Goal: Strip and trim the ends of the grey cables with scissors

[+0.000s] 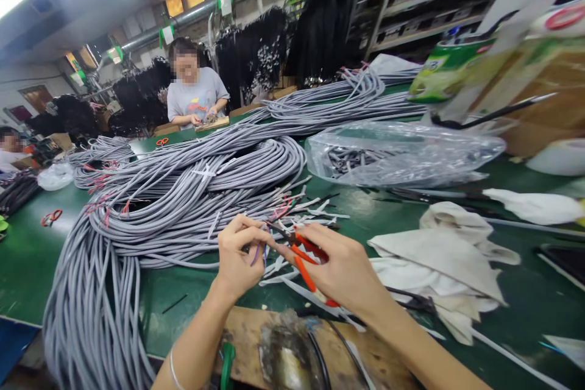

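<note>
My right hand (pixel 340 256) grips scissors (pixel 303 259) with orange-red handles, their dark blades pointing left toward my other hand. My left hand (pixel 244 250), fingers pinched together, holds thin wires (pixel 256 255), one purple; their tips are partly hidden by my fingers. The blades lie close to the fingertips of my left hand, but I cannot tell whether they touch the wires. Just beyond both hands are the stripped ends of grey cables (pixel 183 195), which lie in a large looped bundle with some red wires showing.
A clear plastic bag (pixel 406 155) of small dark parts lies behind my right hand, with white cloths (pixel 439 256) nearer. A stained wooden board (pixel 247 329) is at the near edge. Two more red-handled scissors (pixel 51 217) lie leftward. Across the table sits a person (pixel 196 94).
</note>
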A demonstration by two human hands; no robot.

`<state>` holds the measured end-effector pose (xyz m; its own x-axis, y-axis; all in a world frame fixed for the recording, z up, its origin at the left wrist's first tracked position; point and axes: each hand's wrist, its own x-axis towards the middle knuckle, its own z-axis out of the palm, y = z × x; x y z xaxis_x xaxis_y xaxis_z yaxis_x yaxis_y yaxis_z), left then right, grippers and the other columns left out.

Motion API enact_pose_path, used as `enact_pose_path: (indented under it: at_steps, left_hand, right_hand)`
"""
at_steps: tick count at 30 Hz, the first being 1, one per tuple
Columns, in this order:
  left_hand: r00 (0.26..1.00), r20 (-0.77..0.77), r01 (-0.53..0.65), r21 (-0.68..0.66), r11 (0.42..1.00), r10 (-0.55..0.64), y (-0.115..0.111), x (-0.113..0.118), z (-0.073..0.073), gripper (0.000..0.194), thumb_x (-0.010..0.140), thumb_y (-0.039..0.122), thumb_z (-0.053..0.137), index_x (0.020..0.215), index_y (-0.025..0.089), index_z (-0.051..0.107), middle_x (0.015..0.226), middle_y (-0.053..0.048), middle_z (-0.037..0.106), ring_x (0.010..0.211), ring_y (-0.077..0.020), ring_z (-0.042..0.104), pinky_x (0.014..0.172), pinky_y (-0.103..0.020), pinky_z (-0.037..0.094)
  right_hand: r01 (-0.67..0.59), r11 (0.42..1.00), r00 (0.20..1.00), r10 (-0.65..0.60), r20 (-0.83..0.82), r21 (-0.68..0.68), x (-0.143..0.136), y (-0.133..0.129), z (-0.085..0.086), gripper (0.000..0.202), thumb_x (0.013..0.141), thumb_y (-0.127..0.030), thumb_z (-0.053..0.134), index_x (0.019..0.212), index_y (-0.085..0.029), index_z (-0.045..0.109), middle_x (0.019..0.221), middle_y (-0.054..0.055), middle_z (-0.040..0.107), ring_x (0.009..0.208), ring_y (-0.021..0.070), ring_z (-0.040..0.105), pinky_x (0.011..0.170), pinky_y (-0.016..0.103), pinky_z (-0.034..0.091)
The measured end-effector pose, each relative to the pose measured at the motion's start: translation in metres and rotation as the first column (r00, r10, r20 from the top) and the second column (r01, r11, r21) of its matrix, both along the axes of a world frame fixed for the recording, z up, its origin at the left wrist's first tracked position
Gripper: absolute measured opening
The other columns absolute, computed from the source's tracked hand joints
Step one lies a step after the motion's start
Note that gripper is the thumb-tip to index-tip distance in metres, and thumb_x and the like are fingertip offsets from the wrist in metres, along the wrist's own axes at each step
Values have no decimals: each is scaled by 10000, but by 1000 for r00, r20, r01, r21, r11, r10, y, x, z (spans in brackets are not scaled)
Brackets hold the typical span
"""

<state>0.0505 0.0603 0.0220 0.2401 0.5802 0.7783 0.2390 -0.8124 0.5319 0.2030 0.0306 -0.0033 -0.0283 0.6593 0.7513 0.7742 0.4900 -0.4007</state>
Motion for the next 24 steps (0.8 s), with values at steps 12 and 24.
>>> enact_pose_path:
  at_steps: [12,24]
  left_hand:
    - [979,153,181,-375,909,-132,3,1,-4,162,728,155,548,580,162,613,589,-5,558,449,-79,475,426,-193,367]
    - [820,559,550,-709,441,-123,-1,-12,19,494,558,418,821,943,164,644,687,-13,653,310,20,299,302,-136,170]
  right_hand:
    - [27,961,996,-2,90,-276,-3,-2,-6,478,897,-468,349,539,-200,516,514,30,582,453,123,522,477,228,376]
    - [632,576,764,-576,291,-518,94,20,-6,228,678,-310,641,488,-187,611,490,111,570,446,221,532,420,289,285]
